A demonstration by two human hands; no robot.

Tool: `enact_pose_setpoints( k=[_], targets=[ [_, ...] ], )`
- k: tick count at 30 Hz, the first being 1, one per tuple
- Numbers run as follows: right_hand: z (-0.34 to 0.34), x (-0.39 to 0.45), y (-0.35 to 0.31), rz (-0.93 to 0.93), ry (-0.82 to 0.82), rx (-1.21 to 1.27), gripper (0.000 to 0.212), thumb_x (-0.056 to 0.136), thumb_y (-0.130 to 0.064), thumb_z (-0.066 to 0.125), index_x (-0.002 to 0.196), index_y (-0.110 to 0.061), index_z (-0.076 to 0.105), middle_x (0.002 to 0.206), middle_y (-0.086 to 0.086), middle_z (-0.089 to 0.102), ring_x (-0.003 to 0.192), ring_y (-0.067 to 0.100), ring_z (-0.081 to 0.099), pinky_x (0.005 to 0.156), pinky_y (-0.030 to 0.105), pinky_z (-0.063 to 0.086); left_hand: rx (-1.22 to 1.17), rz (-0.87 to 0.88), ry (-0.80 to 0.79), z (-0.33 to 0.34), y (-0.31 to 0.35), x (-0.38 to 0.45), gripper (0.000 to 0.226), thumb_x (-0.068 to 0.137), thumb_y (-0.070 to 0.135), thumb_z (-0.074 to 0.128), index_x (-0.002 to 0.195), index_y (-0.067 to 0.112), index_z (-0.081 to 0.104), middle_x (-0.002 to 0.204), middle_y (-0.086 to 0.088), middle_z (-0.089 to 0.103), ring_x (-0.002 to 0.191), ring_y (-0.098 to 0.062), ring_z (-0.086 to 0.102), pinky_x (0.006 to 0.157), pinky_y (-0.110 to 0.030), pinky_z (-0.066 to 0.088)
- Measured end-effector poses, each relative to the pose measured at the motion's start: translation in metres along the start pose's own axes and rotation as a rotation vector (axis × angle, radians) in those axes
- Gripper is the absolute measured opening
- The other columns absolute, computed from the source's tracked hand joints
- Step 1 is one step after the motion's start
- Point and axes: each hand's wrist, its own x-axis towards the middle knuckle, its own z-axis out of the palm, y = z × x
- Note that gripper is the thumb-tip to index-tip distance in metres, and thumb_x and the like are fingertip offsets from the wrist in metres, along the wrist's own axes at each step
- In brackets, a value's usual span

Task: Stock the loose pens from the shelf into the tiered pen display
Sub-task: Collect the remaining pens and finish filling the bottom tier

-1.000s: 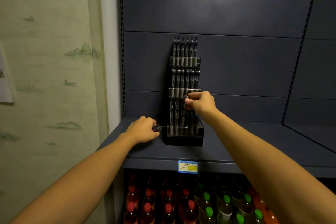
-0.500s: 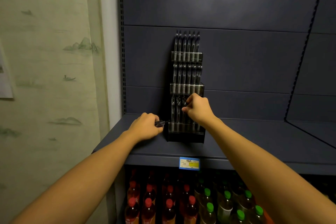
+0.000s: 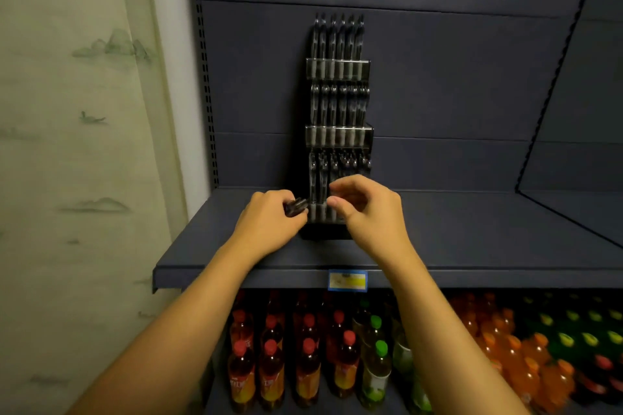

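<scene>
A black three-tier pen display stands at the back of the grey shelf, with rows of dark pens upright in all three tiers. My left hand is closed around a small bunch of dark pens, their ends poking out toward the display's lowest tier. My right hand hovers in front of that bottom tier, fingers curled and slightly apart, thumb and forefinger near each other with nothing visible between them. It covers the right part of the bottom row.
A wallpapered wall borders the shelf on the left. A blue and yellow price tag sits on the shelf's front edge. Below stand several drink bottles with red, green and orange contents. The shelf's backboard is dark grey.
My right hand has come down from the bottom tier's pen tops and away from the pen it gripped, toward my left hand. The left hand kept its pens and shifted slightly right.
</scene>
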Motion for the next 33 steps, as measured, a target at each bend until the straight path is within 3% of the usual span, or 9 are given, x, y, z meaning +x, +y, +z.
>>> enact_pose_setpoints(
  k=[8, 15, 20, 24, 27, 33],
  targets=[
    [0.015, -0.024, 0.004, 0.1, -0.046, 0.186, 0.027, 0.085, -0.01, 0.08, 0.11, -0.019, 0.076, 0.095, -0.007, 0.076, 0.09, 0.008, 0.072, 0.086, 0.032, 0.06, -0.107, 0.039, 0.003, 0.009, 0.009, -0.016, 0.034, 0.083, 0.046, 0.07, 0.062, 0.026, 0.053, 0.062, 0.002, 0.058, 0.062, -0.021, 0.057, 0.055, -0.037, 0.047],
    [0.02, -0.027, 0.023, 0.121, -0.028, 0.355, 0.024, 0.082, -0.006, 0.081, 0.104, -0.016, 0.077, 0.094, 0.0, 0.077, 0.091, 0.02, 0.074, 0.088, 0.045, 0.06, -0.125, 0.072, -0.009, 0.019, 0.018, -0.014, 0.025, 0.081, 0.027, 0.071, 0.064, 0.024, 0.053, 0.056, 0.004, 0.055, 0.055, -0.017, 0.049, 0.051, -0.036, 0.042],
    [0.013, -0.018, 0.043, 0.091, -0.044, 0.435, 0.025, 0.081, -0.006, 0.083, 0.103, -0.016, 0.079, 0.094, 0.004, 0.075, 0.088, 0.026, 0.072, 0.086, 0.046, 0.059, -0.15, 0.081, 0.015, 0.039, 0.025, -0.01, 0.016, 0.081, 0.026, 0.069, 0.069, 0.029, 0.059, 0.057, 0.006, 0.057, 0.054, -0.012, 0.052, 0.05, -0.036, 0.045],
    [0.009, -0.009, 0.062, 0.078, -0.066, 0.507, 0.026, 0.08, -0.005, 0.083, 0.103, -0.017, 0.08, 0.092, 0.004, 0.075, 0.087, 0.026, 0.07, 0.085, 0.042, 0.059, -0.169, 0.083, 0.055, 0.054, 0.031, -0.008, 0.015, 0.075, 0.044, 0.057, 0.064, 0.035, 0.051, 0.056, 0.011, 0.055, 0.056, -0.01, 0.053, 0.049, -0.029, 0.042],
    [0.009, -0.002, 0.069, 0.061, -0.071, 0.555, 0.025, 0.079, -0.001, 0.082, 0.1, -0.015, 0.08, 0.093, 0.006, 0.074, 0.087, 0.026, 0.071, 0.084, 0.042, 0.06, -0.153, 0.066, 0.072, 0.06, 0.03, -0.003, 0.014, 0.075, 0.04, 0.059, 0.066, 0.03, 0.055, 0.056, 0.009, 0.055, 0.056, -0.011, 0.054, 0.051, -0.036, 0.045],
    [0.014, 0.01, 0.075, 0.08, -0.082, 0.681, 0.024, 0.077, 0.008, 0.078, 0.09, -0.013, 0.078, 0.088, 0.014, 0.073, 0.082, 0.03, 0.071, 0.076, 0.034, 0.06, -0.088, 0.117, 0.091, 0.058, 0.025, 0.009, 0.027, 0.072, 0.056, 0.055, 0.066, 0.03, 0.052, 0.054, 0.007, 0.052, 0.052, -0.013, 0.052, 0.048, -0.039, 0.045]
  ],
)
